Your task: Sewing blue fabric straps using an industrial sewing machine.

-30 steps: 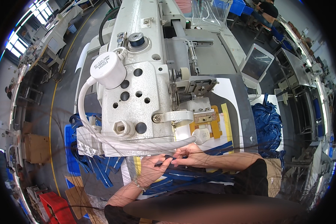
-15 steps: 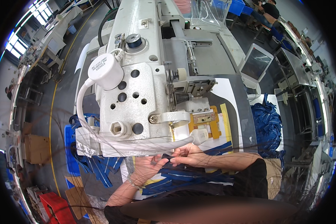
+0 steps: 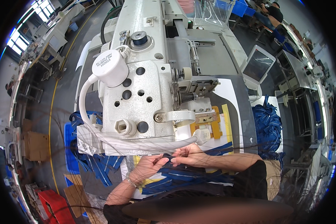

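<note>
My left hand (image 3: 147, 167) and my right hand (image 3: 190, 155) meet in front of the sewing machine head (image 3: 136, 108). Between their fingertips they pinch a small dark blue fabric strip (image 3: 168, 157), which looks bent into a curve. Just below, blue zipper strips (image 3: 164, 184) with pale lines along them lie on the white work surface. Another blue strip (image 3: 220, 149) stretches out beyond my right forearm. A yellow clamp frame (image 3: 215, 125) sits on the machine bed, past my right hand. Hair crosses the picture and blurs the lower part.
To the right, a heap of blue strips (image 3: 267, 125) lies beneath a tilted screen (image 3: 259, 63). More blue strips (image 3: 102, 168) hang at the left, beside a blue bin (image 3: 71, 149). A red crate (image 3: 56, 207) and a cardboard box (image 3: 37, 145) stand on the floor. Another person (image 3: 270, 15) sits far right.
The view has shifted slightly, so the machine appears a little further right. The dark blue strip between my fingertips now shows more of a curve; both hands stay in nearly the same place.
</note>
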### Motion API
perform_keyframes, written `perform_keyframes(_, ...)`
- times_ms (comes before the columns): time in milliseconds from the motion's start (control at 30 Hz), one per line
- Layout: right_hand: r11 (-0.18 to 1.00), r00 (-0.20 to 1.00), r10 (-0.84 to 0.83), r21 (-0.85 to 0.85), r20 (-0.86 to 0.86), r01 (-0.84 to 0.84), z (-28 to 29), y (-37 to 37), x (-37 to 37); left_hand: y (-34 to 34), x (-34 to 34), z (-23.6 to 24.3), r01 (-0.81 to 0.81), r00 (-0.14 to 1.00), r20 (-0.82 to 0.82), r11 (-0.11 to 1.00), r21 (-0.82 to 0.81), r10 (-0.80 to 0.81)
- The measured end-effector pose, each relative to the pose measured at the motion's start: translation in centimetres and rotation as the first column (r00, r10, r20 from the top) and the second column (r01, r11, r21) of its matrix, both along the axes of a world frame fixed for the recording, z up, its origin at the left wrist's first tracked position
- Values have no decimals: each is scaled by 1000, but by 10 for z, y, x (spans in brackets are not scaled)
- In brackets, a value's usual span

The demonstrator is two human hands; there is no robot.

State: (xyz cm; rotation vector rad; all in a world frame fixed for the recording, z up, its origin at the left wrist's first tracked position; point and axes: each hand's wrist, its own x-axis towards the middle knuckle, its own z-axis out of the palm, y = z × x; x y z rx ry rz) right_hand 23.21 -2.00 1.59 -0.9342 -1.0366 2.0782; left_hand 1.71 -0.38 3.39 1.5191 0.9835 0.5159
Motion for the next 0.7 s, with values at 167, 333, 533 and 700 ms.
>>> perform_keyframes(167,1000,1000,19,15,22,-20,0,1,0,1,0,-7,-7,1000,-7,1000,-4,7)
perform_keyframes(333,999,999,28,16,36,-28,0,1,0,2,2,-4,4,1000,-8,998,67,-4)
perform_keyframes(533,1000,999,7,8,45,-8,-4,0,0,1,5,0,-7,999,-52,999,39,9)
perform_keyframes(700,1000,999,-17,25,32,16,-4,0,0,0,4,-1,21,991,-130,998,53,-14)
